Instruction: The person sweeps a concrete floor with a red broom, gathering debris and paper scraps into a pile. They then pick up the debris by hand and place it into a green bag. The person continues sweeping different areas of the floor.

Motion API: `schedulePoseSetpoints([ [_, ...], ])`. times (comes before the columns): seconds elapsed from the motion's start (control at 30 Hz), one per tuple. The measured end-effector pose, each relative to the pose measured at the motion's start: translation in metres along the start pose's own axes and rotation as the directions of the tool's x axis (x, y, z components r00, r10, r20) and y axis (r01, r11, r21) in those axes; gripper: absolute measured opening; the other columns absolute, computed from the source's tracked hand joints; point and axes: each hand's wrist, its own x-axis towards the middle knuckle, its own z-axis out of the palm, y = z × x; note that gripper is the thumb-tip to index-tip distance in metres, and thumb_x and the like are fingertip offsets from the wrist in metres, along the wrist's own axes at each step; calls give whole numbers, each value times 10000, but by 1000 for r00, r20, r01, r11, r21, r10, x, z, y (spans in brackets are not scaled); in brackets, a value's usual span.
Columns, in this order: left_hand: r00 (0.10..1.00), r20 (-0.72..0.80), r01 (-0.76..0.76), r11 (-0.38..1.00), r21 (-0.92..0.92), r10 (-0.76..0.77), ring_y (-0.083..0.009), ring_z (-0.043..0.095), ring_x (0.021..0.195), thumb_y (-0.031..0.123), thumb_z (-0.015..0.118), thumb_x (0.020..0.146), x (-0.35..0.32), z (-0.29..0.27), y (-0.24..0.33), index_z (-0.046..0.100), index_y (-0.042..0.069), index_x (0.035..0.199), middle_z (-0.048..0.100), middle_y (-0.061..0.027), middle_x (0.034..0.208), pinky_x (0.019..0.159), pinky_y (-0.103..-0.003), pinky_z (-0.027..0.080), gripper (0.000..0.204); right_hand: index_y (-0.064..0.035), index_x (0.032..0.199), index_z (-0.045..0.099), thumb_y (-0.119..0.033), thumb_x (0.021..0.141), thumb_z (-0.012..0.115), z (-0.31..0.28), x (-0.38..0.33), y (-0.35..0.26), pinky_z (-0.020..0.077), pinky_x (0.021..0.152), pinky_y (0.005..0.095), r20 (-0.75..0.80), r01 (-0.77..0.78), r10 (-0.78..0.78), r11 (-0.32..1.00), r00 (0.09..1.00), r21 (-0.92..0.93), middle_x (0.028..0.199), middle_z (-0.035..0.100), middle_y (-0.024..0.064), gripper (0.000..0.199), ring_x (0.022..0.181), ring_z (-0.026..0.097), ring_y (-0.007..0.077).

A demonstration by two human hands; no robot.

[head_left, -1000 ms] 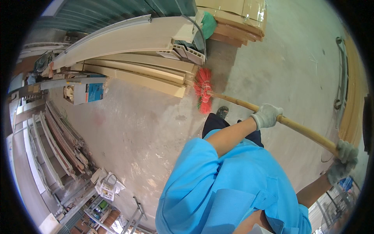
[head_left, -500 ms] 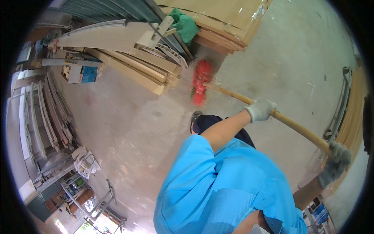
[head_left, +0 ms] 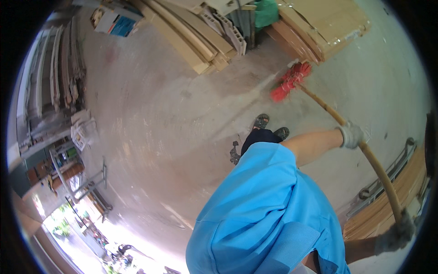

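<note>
with both gloved hands, left hand (head_left: 351,135) and right hand (head_left: 396,235), clamped on the broom (head_left: 292,82) handle, keep its red bristles flat on the floor (head_left: 159,137)

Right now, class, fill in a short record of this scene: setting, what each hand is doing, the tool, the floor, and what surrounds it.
Setting: workshop with a bare concrete floor
Left hand: gloved, gripping the broom handle partway along
Right hand: gloved, closed on the handle's upper end
Tool: broom with a red head resting on the floor ahead of the feet
Clothing: blue shirt
Surroundings: long pale beams stacked at the top, flat brown boards beside them, green bag between
</note>
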Motion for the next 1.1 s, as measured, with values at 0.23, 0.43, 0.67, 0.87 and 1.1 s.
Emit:
schedulePoseSetpoints([
  [0.23, 890, -427, 53, 966, -253, -160, -326, 659, 769, 87, 705, 668, -163, 4, -50, 648, 173, 948, 653, -126, 786, 684, -451, 505, 298, -101, 773, 458, -189, 863, 492, 41, 54, 65, 408, 866, 417, 432, 119, 136, 850, 892, -512, 775, 372, 39, 131, 749, 422, 210],
  [0.43, 633, -195, 683, 659, -316, -749, -355, 658, 880, 120, 690, 753, -327, 61, -176, 637, 150, 1072, 684, -139, 957, 759, -447, 519, 324, -48, 927, 620, -158, 933, 598, 248, -44, 211, 481, 759, 263, 713, -614, 490, 782, 502, -106, 879, 645, 38, 113, 822, 591, 125],
  [0.67, 758, -292, 519, 810, -272, -584, -353, 647, 924, 102, 751, 686, -155, 81, -164, 628, 152, 1107, 675, -143, 1001, 801, -421, 518, 440, -69, 844, 570, -260, 980, 541, 154, 69, 247, 516, 862, 376, 709, -479, 464, 855, 532, -199, 866, 658, 89, 236, 868, 634, 179],
  [0.87, 808, -489, 203, 934, -294, -329, -368, 649, 838, 46, 668, 716, 157, 49, -77, 629, 106, 1050, 674, -182, 874, 731, -441, 511, 342, -98, 881, 510, -312, 991, 510, -39, 279, 221, 453, 938, 459, 622, -244, 283, 958, 730, -150, 794, 526, 36, 241, 813, 542, 182],
  [1.1, 846, -313, 221, 818, -531, -431, -337, 663, 858, 169, 667, 772, 441, 52, -50, 706, 129, 890, 686, -161, 883, 757, -402, 521, 131, -99, 873, 526, -182, 916, 566, -38, 354, 171, 454, 890, 425, 800, 188, 257, 891, 542, -414, 775, 486, 20, 102, 736, 510, 186],
])
